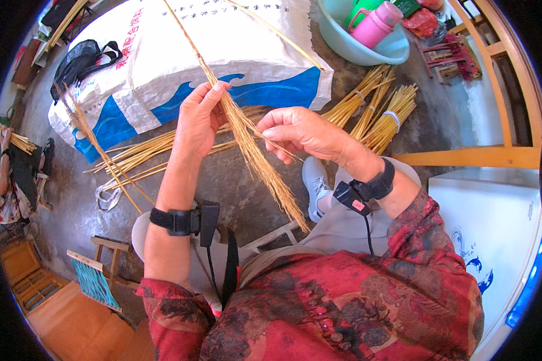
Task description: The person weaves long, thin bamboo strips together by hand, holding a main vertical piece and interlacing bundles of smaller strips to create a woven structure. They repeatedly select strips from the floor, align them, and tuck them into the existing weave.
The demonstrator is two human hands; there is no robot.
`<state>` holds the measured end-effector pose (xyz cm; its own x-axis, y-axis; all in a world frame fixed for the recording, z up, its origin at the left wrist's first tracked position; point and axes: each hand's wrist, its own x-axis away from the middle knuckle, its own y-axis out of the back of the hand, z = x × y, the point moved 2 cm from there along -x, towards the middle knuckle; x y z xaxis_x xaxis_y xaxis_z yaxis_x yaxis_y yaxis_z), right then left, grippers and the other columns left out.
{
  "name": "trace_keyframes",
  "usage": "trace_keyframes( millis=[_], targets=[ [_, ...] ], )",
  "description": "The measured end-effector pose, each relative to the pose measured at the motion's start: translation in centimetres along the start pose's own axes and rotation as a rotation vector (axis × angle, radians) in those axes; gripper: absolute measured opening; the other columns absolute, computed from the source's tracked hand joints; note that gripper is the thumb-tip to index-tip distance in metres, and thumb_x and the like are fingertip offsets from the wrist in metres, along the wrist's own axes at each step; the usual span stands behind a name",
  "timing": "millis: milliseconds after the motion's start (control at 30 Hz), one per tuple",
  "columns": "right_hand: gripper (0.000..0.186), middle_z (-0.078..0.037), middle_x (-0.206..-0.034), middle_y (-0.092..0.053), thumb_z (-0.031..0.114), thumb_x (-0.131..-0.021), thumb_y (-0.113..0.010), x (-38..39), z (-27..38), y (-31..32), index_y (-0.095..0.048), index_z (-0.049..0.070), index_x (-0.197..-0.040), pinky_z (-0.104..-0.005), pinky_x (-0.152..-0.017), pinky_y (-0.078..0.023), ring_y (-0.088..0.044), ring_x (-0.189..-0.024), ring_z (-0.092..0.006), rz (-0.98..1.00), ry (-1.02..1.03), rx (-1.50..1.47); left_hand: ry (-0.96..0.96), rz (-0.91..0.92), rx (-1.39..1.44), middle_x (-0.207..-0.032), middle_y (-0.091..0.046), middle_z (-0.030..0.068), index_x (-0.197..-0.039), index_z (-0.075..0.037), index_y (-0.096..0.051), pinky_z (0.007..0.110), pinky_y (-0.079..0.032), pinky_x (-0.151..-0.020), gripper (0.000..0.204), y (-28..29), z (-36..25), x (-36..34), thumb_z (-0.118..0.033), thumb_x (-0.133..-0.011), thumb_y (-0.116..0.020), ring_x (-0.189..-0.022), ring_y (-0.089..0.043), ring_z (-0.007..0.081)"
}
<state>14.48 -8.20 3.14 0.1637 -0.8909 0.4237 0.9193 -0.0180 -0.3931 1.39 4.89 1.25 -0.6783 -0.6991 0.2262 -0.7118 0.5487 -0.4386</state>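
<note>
My left hand (197, 120) is closed around a broomcorn stalk (260, 157) where its bushy, straw-coloured head begins. The thin stem runs up and away over the white sack, while the head hangs down toward my lap at a slant. At the right side of the head, my right hand (304, 133) pinches a thin strand (290, 153) of it between thumb and fingers. The strand's end sticks out below those fingers. Black straps with small boxes are on both my wrists.
A white and blue woven sack (223, 66) lies ahead, with a black mesh bag (81, 66) on it. Bundled stalks (391, 120) and loose stalks (144, 159) lie on the floor. A pale green basin (367, 55) holds a pink jug (376, 25). A wooden frame (476, 157) stands right.
</note>
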Motion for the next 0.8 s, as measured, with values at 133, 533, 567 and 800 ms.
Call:
trace_keyframes(
  millis=[133, 533, 567, 800],
  targets=[
    [0.026, -0.005, -0.077, -0.056, 0.019, -0.082, -0.054, 0.2, 0.1, 0.1, -0.05, 0.0, -0.099, -0.023, -0.053, -0.048, -0.057, -0.062, -0.0116, 0.03, -0.036, 0.155, -0.016, 0.004, -0.038, -0.072, -0.051, -0.002, -0.091, -0.006, -0.055, 0.022, -0.042, -0.056, 0.018, 0.3, -0.1, 0.0, -0.023, -0.085, -0.052, -0.063, -0.049, 0.0076],
    [0.021, -0.005, -0.073, -0.056, 0.018, -0.081, -0.056, -2.8, 0.7, -1.6, -0.054, -0.001, -0.09, -0.0234, -0.054, -0.046, -0.054, -0.063, -0.0098, -0.256, 0.348, 0.41, -0.084, -0.008, -0.068, -0.067, -0.051, -0.0029, -0.084, -0.005, -0.054, 0.02, -0.043, -0.051, 0.015, -1.2, 0.5, 1.0, -0.019, -0.081, -0.059, -0.056, -0.048, 0.0044],
    [0.02, -0.005, -0.073, -0.056, 0.017, -0.08, -0.056, -3.0, 0.7, -1.6, -0.054, -0.001, -0.088, -0.0239, -0.053, -0.046, -0.054, -0.062, -0.01, -0.241, 0.322, 0.402, -0.097, 0.0, -0.063, -0.067, -0.051, -0.0026, -0.084, -0.005, -0.055, 0.02, -0.043, -0.051, 0.015, -1.1, 0.5, 1.1, -0.019, -0.081, -0.059, -0.056, -0.048, 0.0044],
    [0.015, -0.002, -0.073, -0.055, 0.015, -0.079, -0.055, -3.7, 0.7, -1.3, -0.054, 0.001, -0.085, -0.0234, -0.051, -0.046, -0.054, -0.06, -0.01, -0.17, 0.289, 0.254, -0.033, 0.111, -0.15, -0.084, -0.055, 0.002, -0.102, -0.002, -0.05, 0.024, -0.046, -0.066, 0.03, -0.2, 0.1, 1.9, -0.016, -0.078, -0.061, -0.076, -0.054, 0.0094]
  ],
)
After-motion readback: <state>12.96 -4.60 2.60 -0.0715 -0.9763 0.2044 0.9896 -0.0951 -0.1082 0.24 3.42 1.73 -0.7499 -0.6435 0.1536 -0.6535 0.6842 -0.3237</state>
